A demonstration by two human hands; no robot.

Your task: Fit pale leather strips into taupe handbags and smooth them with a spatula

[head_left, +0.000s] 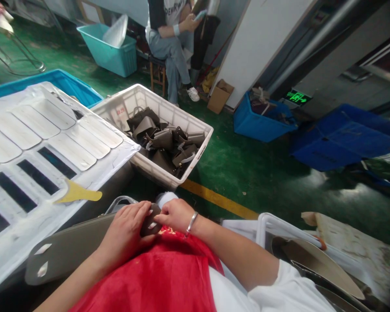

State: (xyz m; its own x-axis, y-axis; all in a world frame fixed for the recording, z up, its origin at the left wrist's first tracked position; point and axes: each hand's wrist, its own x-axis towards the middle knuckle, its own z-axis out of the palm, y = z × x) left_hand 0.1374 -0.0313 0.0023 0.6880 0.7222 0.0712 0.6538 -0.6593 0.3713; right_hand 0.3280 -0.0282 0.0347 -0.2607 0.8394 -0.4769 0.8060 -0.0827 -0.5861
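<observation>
A long dark grey-brown panel [81,240] with rounded ends lies slanting across my lap, over the red apron [156,277]. Two small white tabs show at its left end and more white bits at its right end. My left hand [128,223] wraps over the panel near that right end, fingers on top and thumb along the near side. Right beside it, my right hand [177,214] is closed in a pinch at the panel's tip; whether it grips the panel's edge or a white tab is hidden. A silver bangle [191,222] circles my right wrist.
A table [123,151] at left bears several white rounded pieces, dark strips and a yellow scraper-like piece [79,193]. Ahead, a white crate [199,125] holds many grey-brown pieces. Another white bin [263,221] stands at right. A seated person [170,43] holds a phone.
</observation>
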